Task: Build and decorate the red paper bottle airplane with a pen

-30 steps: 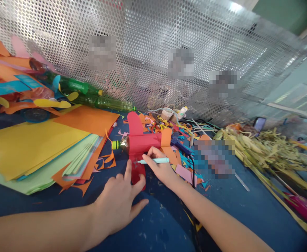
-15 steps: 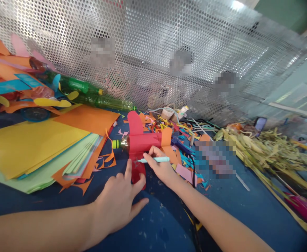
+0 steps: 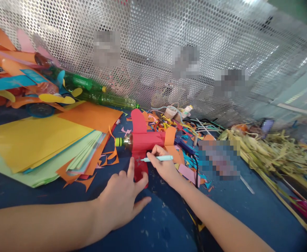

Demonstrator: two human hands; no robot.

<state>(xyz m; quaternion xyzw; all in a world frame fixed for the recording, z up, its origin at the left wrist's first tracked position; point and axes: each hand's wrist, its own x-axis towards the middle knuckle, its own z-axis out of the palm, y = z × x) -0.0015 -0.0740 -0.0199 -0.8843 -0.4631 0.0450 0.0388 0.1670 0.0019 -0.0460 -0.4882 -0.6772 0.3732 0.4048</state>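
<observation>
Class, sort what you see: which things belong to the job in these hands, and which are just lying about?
Job in hand: pale blue marker, in the right hand; red paper wing, touched by the left hand; red-wrapped bottle.

Apparently just lying about: coloured sheets, paper scraps, green bottles, dried plant strips.

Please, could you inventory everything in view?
Red papered plastic bottle: one, red, centre
Slim pen: one, pale blue, centre
Paper sheets: several, yellow, orange, green, left
Papered models: uncounted, multicoloured, upper left
Clear plastic bottles: at least two, green, behind sheets
Paper scraps: many, multicoloured, centre
Small capped bottle: one, white, rear
Thin cable: one, black, centre right
Fibrous strips: many, yellowish, right
Perforated metal screen: one, silver, background
Blurred people: at least three, unclear, background
Flat table: one, blue, underneath
Left grip: one, bare hand, lower centre
Right grip: one, bare hand, around pen
</observation>
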